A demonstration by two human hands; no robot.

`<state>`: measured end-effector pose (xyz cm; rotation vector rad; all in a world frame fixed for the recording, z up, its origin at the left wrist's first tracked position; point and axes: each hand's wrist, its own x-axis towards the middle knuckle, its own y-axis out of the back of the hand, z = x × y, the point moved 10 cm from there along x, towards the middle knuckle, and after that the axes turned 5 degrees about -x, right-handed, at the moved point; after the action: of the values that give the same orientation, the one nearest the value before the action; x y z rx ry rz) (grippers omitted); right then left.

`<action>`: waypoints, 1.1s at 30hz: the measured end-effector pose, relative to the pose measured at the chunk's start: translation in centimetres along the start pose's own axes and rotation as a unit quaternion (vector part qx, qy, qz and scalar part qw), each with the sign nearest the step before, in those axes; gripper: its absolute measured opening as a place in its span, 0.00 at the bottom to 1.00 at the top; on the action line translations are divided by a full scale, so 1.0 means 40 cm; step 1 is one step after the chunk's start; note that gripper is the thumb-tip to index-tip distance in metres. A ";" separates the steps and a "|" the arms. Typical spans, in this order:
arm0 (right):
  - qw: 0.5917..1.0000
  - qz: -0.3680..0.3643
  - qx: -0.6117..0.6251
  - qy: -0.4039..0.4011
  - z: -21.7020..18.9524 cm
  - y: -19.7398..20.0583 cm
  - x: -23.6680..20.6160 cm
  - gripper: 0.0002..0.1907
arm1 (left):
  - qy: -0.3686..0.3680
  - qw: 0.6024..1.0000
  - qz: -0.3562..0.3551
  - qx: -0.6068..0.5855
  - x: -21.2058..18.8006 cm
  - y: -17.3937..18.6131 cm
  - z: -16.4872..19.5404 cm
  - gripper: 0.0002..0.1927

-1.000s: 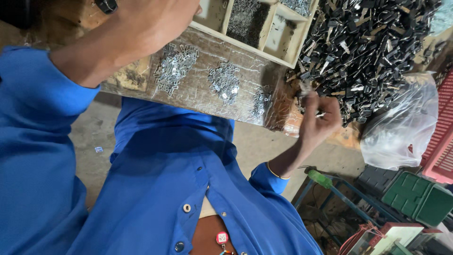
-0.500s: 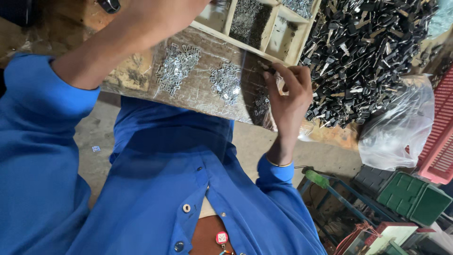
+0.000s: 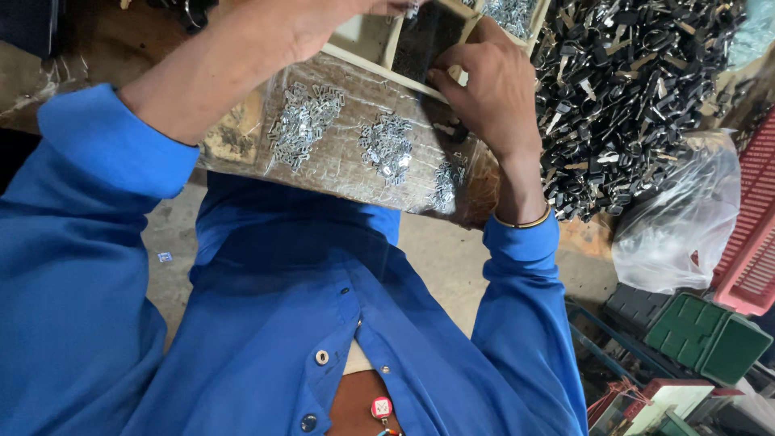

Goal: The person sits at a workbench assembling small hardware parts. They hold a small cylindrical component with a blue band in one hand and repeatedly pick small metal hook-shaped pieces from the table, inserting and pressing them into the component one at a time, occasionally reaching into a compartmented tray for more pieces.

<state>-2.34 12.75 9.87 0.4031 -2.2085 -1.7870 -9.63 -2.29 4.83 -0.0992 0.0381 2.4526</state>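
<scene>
Right hand (image 3: 488,81): fingers bent together at the edge of a dark compartment (image 3: 428,40) of the wooden tray (image 3: 367,60); if it pinches something I cannot tell.
Left hand (image 3: 319,20): raised at the top edge, mostly out of view, grip not visible.
Clear plastic sheet (image 3: 355,153): just below the hands, with three small heaps of silver metal pieces (image 3: 386,147).
Black parts pile (image 3: 638,89): near, on the right of the right hand.
Plastic bag (image 3: 674,226): below this pile.
Green crate (image 3: 706,335): on the floor, well apart.
</scene>
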 end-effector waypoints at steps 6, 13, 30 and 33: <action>0.996 0.001 0.088 -0.030 0.038 -0.002 0.019 0.06 | 0.049 0.989 0.005 -0.142 0.032 -0.038 -0.022 0.14; 0.997 0.067 0.037 0.022 -0.001 0.021 0.025 0.09 | -0.053 0.968 -0.029 -0.243 0.046 -0.047 0.014 0.12; 0.978 0.146 0.149 -0.021 0.046 0.058 0.033 0.09 | -0.188 0.980 0.061 -0.014 0.002 -0.039 0.031 0.10; 0.973 0.168 0.156 -0.021 0.049 0.067 0.033 0.10 | -0.212 0.974 0.071 0.029 -0.003 -0.034 0.040 0.11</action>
<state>-4.41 14.56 12.13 0.0443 -2.4201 -1.2918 -8.78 -1.21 6.43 0.4689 -0.0738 2.5613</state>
